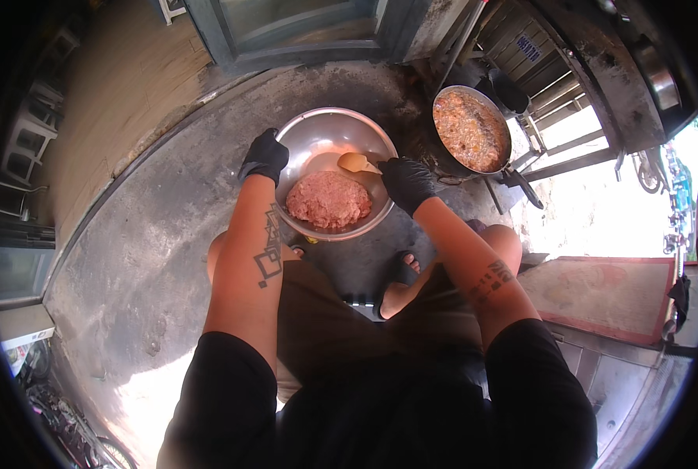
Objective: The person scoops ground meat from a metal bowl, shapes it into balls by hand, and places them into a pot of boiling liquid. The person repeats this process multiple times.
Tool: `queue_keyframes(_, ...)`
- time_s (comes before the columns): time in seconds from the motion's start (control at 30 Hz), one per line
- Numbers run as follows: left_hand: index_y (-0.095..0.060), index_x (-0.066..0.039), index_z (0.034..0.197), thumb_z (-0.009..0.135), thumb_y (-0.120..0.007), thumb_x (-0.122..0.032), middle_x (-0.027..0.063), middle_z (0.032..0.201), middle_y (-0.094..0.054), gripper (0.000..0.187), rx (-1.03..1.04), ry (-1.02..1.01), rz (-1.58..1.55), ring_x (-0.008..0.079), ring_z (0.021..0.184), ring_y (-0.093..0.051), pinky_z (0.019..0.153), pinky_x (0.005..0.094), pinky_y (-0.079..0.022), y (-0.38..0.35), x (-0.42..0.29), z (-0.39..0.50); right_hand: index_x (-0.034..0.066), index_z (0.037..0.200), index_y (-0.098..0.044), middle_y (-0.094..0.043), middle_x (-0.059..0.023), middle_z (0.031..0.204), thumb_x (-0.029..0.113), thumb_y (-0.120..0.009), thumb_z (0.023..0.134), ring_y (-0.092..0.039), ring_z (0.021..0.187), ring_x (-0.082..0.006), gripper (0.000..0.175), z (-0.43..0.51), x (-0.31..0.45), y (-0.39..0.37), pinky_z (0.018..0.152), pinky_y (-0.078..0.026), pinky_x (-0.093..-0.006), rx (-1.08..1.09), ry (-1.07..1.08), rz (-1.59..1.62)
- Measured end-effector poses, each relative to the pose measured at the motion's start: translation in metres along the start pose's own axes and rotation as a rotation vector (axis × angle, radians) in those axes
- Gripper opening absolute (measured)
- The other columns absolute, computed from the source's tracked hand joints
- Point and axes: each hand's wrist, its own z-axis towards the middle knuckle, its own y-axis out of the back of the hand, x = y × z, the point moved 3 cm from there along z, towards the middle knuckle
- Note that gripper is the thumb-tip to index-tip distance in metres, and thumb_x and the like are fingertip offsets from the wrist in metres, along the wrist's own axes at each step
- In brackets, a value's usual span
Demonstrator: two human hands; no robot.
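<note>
Both my hands wear black gloves. With my left hand (266,157) I grip the left rim of a wide stainless steel bowl (311,130). A mound of raw minced meat (329,199) lies in the lower part of the bowl. In my right hand (407,183), at the bowl's right rim, is the narrow end of a yellowish spoon or scoop (356,162). Its broad end hangs over the bowl just above the meat, and the part within my fist is hidden.
To the right, a long-handled pan (508,153) of bubbling reddish food (469,130) sits on a dark stove. A glazed door (308,50) stands ahead. A red-edged board (607,296) lies to my right. White plastic chairs (29,138) stand at far left on a tiled floor (123,82).
</note>
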Motion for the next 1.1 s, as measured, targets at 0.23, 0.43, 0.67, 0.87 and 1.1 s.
queue_keyframes(0.23,-0.053,-0.009,0.148,0.085,-0.058,-0.023,0.0251,0.147,-0.053,0.064,-0.034,0.002,0.075,0.0446,0.132,-0.055,0.111,0.0501,-0.046,0.003,-0.002,0.007,0.01,0.111,-0.071,-0.068,-0.0155,0.109,0.029,-0.069,0.091,-0.067,0.106,-0.0347,0.028,-0.008,0.059,-0.003,0.092,-0.054,-0.0456,0.103,0.085,0.435)
queue_keyframes(0.43,-0.053,-0.009,0.148,0.09,-0.065,-0.036,0.0226,0.15,-0.049,0.065,-0.124,-0.172,0.012,0.0428,0.135,-0.051,0.111,0.0512,-0.045,0.011,-0.015,0.007,0.0108,0.122,-0.069,-0.065,-0.0163,0.118,0.032,-0.076,0.084,-0.064,0.11,-0.0351,0.044,-0.029,0.095,-0.025,0.096,-0.052,-0.0469,0.219,0.105,0.418)
queue_keyframes(0.67,-0.055,-0.006,0.146,0.09,-0.069,-0.039,0.0249,0.147,-0.052,0.066,-0.097,-0.184,-0.114,0.0411,0.135,-0.053,0.112,0.048,-0.045,0.019,-0.026,0.003,0.0112,0.121,-0.068,-0.064,-0.0158,0.111,0.022,-0.074,0.083,-0.065,0.105,-0.0348,0.04,-0.036,0.081,-0.033,0.093,-0.053,-0.0464,0.249,0.11,0.401)
queue_keyframes(0.87,-0.053,-0.001,0.146,0.092,-0.07,-0.042,0.0275,0.146,-0.054,0.07,-0.115,-0.293,-0.234,0.0388,0.135,-0.054,0.113,0.0429,-0.044,0.026,-0.035,-0.016,0.0115,0.118,-0.07,-0.067,-0.0131,0.105,0.017,-0.075,0.082,-0.068,0.095,-0.034,0.037,-0.042,0.082,-0.037,0.087,-0.055,-0.0442,0.121,0.101,0.497)
queue_keyframes(1.1,-0.052,-0.002,0.147,0.099,-0.063,-0.046,0.0168,0.144,-0.058,0.067,0.095,-0.246,-0.932,0.0306,0.125,-0.06,0.105,0.0373,-0.047,0.038,-0.061,-0.097,0.0013,0.122,-0.066,-0.069,-0.0093,0.115,0.013,-0.08,0.086,-0.07,0.095,-0.0194,0.04,-0.021,0.049,-0.01,0.08,-0.059,-0.0326,0.329,-0.443,1.35)
